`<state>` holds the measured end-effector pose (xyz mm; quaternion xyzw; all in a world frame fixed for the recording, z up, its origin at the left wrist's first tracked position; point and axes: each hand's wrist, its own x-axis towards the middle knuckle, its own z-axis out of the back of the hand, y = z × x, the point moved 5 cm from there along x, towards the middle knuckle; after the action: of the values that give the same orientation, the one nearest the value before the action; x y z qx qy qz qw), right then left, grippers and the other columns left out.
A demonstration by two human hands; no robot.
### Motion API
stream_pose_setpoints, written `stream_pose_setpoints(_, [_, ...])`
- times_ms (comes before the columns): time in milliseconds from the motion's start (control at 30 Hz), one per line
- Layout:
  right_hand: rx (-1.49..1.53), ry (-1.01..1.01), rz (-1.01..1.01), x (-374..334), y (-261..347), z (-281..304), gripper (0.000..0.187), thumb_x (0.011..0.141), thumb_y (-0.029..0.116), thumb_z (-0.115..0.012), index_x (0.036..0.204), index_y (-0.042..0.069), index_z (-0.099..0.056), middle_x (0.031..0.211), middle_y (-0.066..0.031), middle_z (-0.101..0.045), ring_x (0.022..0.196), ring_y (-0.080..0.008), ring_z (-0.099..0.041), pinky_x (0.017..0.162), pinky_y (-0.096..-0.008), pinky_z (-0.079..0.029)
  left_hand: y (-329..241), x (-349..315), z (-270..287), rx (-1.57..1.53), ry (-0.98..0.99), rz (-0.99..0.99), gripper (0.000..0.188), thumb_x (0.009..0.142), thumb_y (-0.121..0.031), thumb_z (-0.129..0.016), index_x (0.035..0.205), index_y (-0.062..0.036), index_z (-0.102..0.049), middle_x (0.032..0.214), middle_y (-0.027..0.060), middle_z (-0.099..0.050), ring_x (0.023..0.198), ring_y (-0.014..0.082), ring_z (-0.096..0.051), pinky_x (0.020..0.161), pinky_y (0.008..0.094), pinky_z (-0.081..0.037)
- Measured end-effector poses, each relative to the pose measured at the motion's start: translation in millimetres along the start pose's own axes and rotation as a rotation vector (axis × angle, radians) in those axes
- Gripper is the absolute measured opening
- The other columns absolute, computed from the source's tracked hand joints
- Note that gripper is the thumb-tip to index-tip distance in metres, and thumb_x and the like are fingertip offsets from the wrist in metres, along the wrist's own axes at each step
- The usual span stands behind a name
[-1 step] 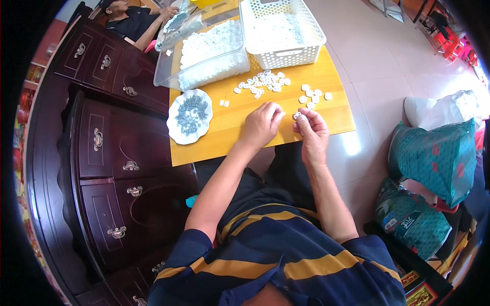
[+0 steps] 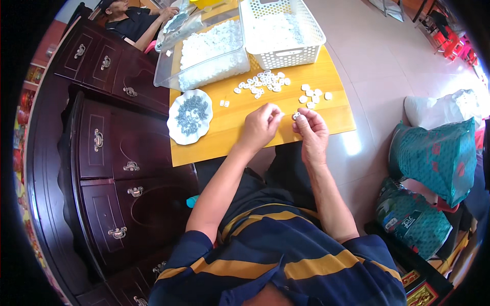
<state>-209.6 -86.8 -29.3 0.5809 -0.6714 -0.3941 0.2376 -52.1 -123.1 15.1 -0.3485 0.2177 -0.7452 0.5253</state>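
My right hand [image 2: 314,128] pinches a small white plastic piece [image 2: 296,116] with dark spots between thumb and forefinger, above the table's near right part. Just left of it, apart from the piece, my left hand [image 2: 261,125] has its fingers curled and tips together; anything in them is too small to make out. Ahead of my hands lies a loose cluster of white two-holed pieces [image 2: 265,81]. A smaller group of white pieces [image 2: 311,95] lies beyond my right hand. On the left, a white scalloped plate [image 2: 174,127] holds many small grey parts [image 2: 192,115].
A clear plastic bin [image 2: 212,76] and a white perforated basket [image 2: 290,58], both filled with white pieces, stand at the table's far side. Dark wooden drawers [image 2: 109,137] border the left. Another person [image 2: 135,23] sits far left. Teal bags [image 2: 431,160] stand at the right.
My left hand's fingers have shifted very slightly. My right hand and the piece in it look the same.
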Motion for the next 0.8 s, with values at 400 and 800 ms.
stream_pose_setpoints(400, [0.090, 0.079, -0.099, -13, -15, -14, 0.020, 0.097, 0.007, -0.071, 0.116, 0.002, -0.067, 0.103, -0.0037, -0.070, 0.088, -0.0104, -0.066, 0.082, -0.0251, -0.054, -17, -43, 19, -0.341, -0.012, 0.117, 0.007, 0.089, -0.002, -0.074, 0.095, -0.0024, -0.071, 0.084, 0.0022, -0.072, 0.076, 0.0095, -0.068, 0.071, 0.0252, -0.055])
stream_pose_setpoints(800, [0.043, 0.093, -0.117, -19, -18, -16, 0.022, 0.100, 0.011, -0.068, 0.120, 0.002, -0.064, 0.102, -0.0064, -0.071, 0.088, -0.0140, -0.070, 0.080, -0.0264, -0.057, -1, -48, 10, -0.690, -0.160, 0.270, 0.011, 0.095, 0.002, -0.068, 0.106, 0.0033, -0.065, 0.087, 0.0052, -0.071, 0.075, 0.0098, -0.069, 0.069, 0.0251, -0.059])
